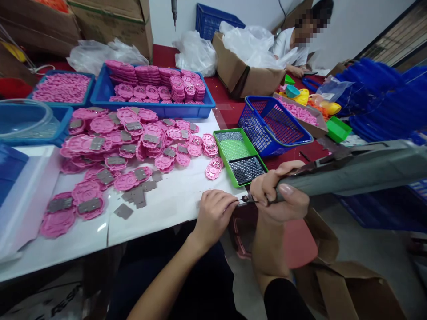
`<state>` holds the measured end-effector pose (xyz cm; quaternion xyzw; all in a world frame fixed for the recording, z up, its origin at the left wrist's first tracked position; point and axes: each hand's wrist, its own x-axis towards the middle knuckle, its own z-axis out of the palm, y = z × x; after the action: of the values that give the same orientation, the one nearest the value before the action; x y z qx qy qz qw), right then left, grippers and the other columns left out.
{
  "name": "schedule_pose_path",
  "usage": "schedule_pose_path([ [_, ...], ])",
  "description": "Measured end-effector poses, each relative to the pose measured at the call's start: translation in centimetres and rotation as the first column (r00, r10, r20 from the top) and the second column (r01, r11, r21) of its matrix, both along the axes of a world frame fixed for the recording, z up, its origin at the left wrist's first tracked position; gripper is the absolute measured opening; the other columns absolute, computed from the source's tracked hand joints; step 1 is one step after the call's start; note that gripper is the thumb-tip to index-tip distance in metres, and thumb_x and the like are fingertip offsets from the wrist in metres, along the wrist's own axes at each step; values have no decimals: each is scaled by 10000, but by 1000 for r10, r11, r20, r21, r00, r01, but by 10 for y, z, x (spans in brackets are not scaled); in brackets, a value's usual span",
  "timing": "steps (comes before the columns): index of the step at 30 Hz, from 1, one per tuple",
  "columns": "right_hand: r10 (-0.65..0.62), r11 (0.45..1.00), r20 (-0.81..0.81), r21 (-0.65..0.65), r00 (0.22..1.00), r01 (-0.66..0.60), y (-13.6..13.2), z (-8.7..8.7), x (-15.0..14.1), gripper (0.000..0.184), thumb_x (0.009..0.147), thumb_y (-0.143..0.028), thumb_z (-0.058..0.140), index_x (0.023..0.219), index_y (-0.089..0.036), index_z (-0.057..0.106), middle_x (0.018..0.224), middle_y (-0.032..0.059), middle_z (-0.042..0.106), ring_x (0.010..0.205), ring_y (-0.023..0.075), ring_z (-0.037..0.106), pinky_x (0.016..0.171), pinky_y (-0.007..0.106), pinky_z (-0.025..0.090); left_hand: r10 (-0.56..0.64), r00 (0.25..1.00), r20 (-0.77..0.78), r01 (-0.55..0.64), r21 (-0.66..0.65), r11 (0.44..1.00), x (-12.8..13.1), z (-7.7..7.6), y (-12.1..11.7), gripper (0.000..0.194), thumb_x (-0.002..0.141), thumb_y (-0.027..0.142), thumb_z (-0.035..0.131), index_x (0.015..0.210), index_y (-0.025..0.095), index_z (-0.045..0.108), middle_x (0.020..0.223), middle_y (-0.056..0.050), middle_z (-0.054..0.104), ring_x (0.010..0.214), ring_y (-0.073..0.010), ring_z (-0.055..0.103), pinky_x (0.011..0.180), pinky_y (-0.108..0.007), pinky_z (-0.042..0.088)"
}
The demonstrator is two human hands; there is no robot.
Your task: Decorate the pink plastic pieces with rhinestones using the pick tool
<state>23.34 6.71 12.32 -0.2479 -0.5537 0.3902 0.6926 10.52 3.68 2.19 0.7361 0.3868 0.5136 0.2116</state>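
Note:
My right hand [280, 193] is wrapped round a long grey power screwdriver [360, 171], held nearly level with its tip pointing left. The fingers of my left hand [215, 211] are pinched together at the end of the thin screwdriver bit [240, 199]; whether they also hold something small is hidden. Just beyond my hands is a green tray [233, 149] with small screws and a black perforated plate [247, 170]. Pink plastic pieces [125, 140], many with grey metal plates, are heaped on the white tabletop to the left. Loose grey plates [135, 197] lie in front of them.
A blue bin [208, 106] of stacked pink pieces stands behind the heap. A blue basket [283, 133] is beyond the green tray. Cardboard boxes [353, 284] sit on the floor at right. Another screwdriver [174, 11] hangs overhead. Another person [293, 44] is at the far right.

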Motion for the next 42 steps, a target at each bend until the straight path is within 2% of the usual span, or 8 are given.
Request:
schedule_pose_path([
  [8, -87, 996, -8, -6, 996, 87, -6, -4, 4, 115, 825, -343, 644, 935, -309, 646, 443, -124, 351, 251, 91, 245, 268, 244, 263, 31, 979, -201, -16, 76, 997, 3, 13, -3, 138, 1049, 223, 571, 994, 203, 696, 946, -20, 783, 913, -198, 672, 921, -417, 396],
  [13, -109, 994, -29, 19, 994, 110, -5, 0, 16, 141, 793, -269, 607, 925, -280, 656, 442, -117, 390, 261, 86, 273, 290, 232, 290, 55, 975, -213, -40, 74, 996, 5, 13, -4, 157, 1050, 223, 563, 1020, 203, 716, 988, -23, 785, 921, -192, 666, 905, -415, 409],
  [18, -227, 974, -55, -21, 972, 226, -4, 8, 34, 122, 751, -277, 595, 869, -269, 626, 435, -121, 392, 248, 89, 263, 307, 246, 312, 113, 971, -209, -107, 38, 994, 21, 8, 24, 139, 1027, 263, 612, 1057, 228, 743, 1037, -43, 772, 1005, -232, 635, 903, -429, 434],
  [24, -273, 961, -82, -66, 958, 268, -10, 4, 39, 157, 709, -273, 571, 857, -262, 623, 415, -124, 395, 237, 99, 251, 304, 249, 304, 258, 886, -385, -271, 22, 962, 46, 12, 48, 165, 979, 272, 665, 1120, 215, 730, 1121, -117, 713, 1116, -357, 591, 954, -590, 424],
  [28, -222, 975, -68, -49, 973, 219, -16, 0, 45, 158, 705, -265, 595, 857, -264, 639, 424, -119, 427, 236, 97, 266, 307, 244, 309, 303, 877, -374, -301, 66, 951, 18, 12, 21, 279, 994, 264, 642, 1268, 209, 661, 1211, -135, 705, 1173, -351, 597, 968, -554, 418],
  [34, -148, 989, -68, -33, 987, 146, -17, -3, 36, 130, 756, -306, 607, 878, -274, 639, 428, -125, 398, 234, 86, 256, 311, 241, 330, 155, 898, -412, -161, 19, 987, -46, -8, -16, 308, 974, 303, 690, 1260, 197, 645, 1267, -137, 707, 1240, -351, 612, 1006, -530, 435],
  [38, -75, 997, -106, -21, 992, 73, -9, -15, 9, 139, 782, -273, 590, 910, -266, 646, 437, -125, 405, 251, 78, 270, 304, 217, 330, 71, 944, -323, -78, -8, 997, -57, -19, -13, 316, 966, 279, 704, 1262, 193, 635, 1190, -108, 728, 1139, -284, 668, 966, -461, 522],
  [42, -44, 994, -123, -106, 991, 31, 1, -34, -21, 133, 796, -276, 626, 929, -270, 617, 456, -129, 426, 273, 74, 297, 308, 197, 310, 62, 964, -257, -65, -2, 998, -54, -23, -9, 311, 960, 303, 713, 1240, 189, 639, 1159, -103, 726, 1093, -267, 681, 937, -436, 573],
])
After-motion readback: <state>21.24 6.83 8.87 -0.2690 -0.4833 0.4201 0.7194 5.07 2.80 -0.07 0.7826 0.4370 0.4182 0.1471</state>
